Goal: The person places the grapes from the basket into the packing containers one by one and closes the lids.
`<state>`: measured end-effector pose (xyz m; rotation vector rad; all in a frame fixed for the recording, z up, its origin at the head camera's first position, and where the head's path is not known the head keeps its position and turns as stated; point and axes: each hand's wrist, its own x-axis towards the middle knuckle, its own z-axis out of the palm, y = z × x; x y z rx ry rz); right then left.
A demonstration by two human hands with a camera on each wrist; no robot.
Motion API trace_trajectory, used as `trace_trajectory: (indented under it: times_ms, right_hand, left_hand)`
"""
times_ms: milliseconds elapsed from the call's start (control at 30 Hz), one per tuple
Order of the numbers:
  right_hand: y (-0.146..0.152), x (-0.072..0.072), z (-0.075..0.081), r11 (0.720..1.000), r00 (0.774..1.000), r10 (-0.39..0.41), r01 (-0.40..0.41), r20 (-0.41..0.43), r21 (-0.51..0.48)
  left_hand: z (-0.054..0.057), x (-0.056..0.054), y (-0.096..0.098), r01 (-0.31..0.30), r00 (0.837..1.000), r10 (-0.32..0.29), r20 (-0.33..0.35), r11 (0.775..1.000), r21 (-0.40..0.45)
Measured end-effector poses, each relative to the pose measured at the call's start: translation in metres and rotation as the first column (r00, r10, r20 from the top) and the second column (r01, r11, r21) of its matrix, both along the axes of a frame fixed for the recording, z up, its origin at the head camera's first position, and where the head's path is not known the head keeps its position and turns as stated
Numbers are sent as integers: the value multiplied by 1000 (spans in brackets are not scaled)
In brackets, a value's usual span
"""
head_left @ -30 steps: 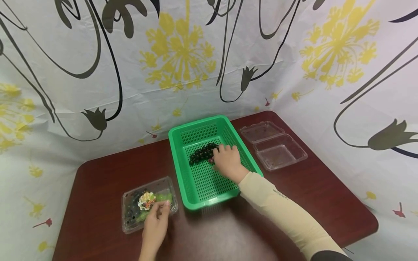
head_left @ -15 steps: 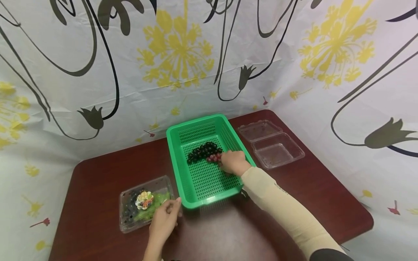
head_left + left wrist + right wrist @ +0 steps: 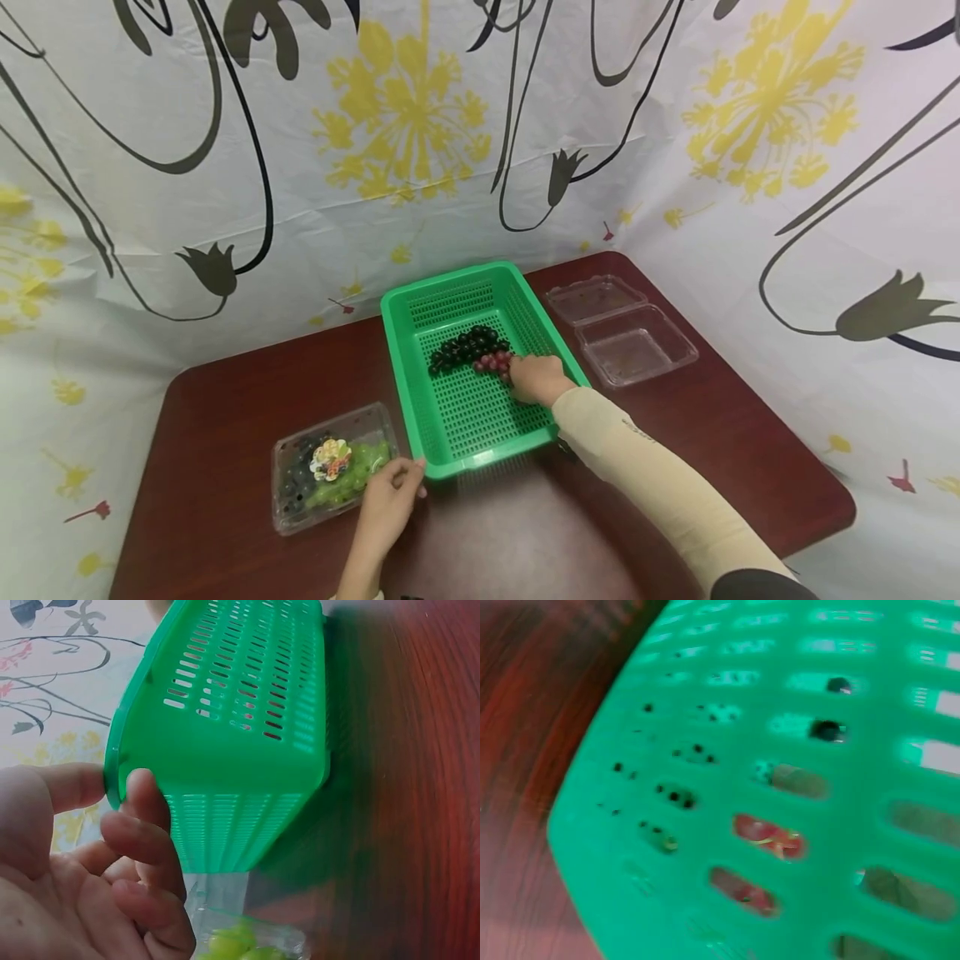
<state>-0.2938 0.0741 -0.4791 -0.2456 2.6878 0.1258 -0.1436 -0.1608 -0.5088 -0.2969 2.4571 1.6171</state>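
A green plastic basket (image 3: pixel 450 467) with slotted walls stands mid-table. My left hand (image 3: pixel 392 492) pinches its near left corner rim between thumb and index finger; the other fingers curl loosely below in the left wrist view. Inside the basket, my right hand (image 3: pixel 537 379) grips the right end of a bunch of red grapes (image 3: pixel 492 362), its fingertips partly hidden. A bunch of black grapes (image 3: pixel 468 346) lies just behind the red ones. Through the slots of the basket wall (image 3: pixel 705 735), the right wrist view shows bits of red grape (image 3: pixel 769 834).
Left of the basket sits a closed clear box (image 3: pixel 281 521) with dark and green grapes and a round sticker. An opened clear clamshell (image 3: pixel 637 354) lies to the right. A patterned cloth (image 3: pixel 450 225) hangs behind the dark red table (image 3: pixel 225 392).
My left hand has moved right, from the clear box's edge to the basket's corner. My right hand has shifted a little right and nearer, and the red grapes now show beside the black ones.
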Motion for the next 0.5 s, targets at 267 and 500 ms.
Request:
trace_trajectory:
  times_ms: [267,500]
  right_hand:
    - [-1,-2,-14,996,995,63,-58,-71,73]
    - [-2,-1,-15,996,997,49,-44,-61,79]
  left_hand:
    - [-6,-2,-1,-14,999,7,38,984,175]
    - [-11,-3,-2,-26,998,13,58,973,231]
